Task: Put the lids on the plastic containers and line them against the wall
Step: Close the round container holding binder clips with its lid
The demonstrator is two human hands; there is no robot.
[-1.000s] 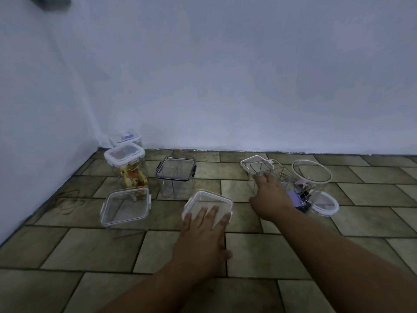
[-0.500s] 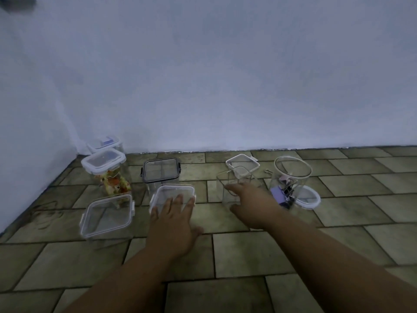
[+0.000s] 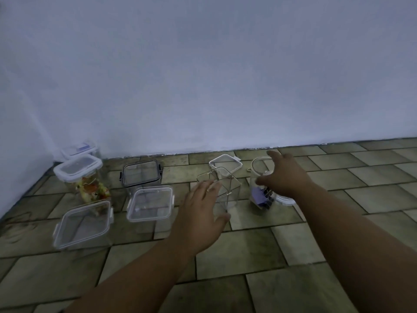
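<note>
While both arms reach forward over the tiled floor, the left hand sits with its fingers straight and spread, thumb swung out to the right, holding nothing. Its fingertips overlap the near left rim of the open square container, though whether they touch the clear plastic is hard to tell from this angle. That container stands upright and uncovered, well short of the wall, and the square lid lies on the floor just behind it. The right hand is likewise spread wide and gripping nothing, its palm over the round container, which is uncovered and holds what look like purple and black binder clips. The round lid lies flat on the floor beside that container, partly hidden under the right wrist. To the left stand five containers with lids already on: the front-left container nearest the camera, the middle container just right of it, the dark-rimmed container behind that, the container with colourful contents near the left wall, and the corner container tucked against the wall in the corner. They form a loose cluster rather than a row.
</note>
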